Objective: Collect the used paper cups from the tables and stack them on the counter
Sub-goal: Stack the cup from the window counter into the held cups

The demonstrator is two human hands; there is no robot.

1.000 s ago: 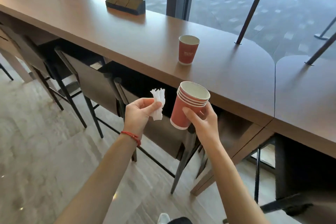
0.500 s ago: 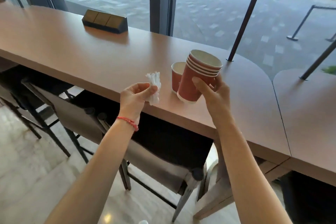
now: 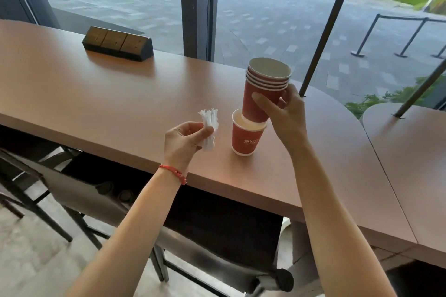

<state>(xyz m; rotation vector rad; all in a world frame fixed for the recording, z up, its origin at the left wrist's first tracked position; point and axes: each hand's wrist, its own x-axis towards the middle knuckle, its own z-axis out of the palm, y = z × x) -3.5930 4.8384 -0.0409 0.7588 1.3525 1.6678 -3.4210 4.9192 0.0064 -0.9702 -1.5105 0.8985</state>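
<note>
- Holding the nested cup stack [image 3: 264, 94] in our right hand [image 3: 283, 116], thumb and fingers wrapped round its side, tilted, base dipping into the mouth of the single cup [image 3: 246, 136].
- Single cup stands upright on the counter [image 3: 96, 94]; its contents we cannot tell.
- Top cup of the stack looks empty.
- Left hand [image 3: 184, 142] pinches a crumpled white napkin [image 3: 210, 125].

stacked paper cups [image 3: 264, 94]: red, white rims | single paper cup [image 3: 246, 138]: red, white lettering | napkin [image 3: 209, 125]: white | bench [image 3: 96, 94]: reddish-brown | wrist bracelet [image 3: 173, 172]: red | socket block [image 3: 118, 43]: brown-topped, black-sided
</note>
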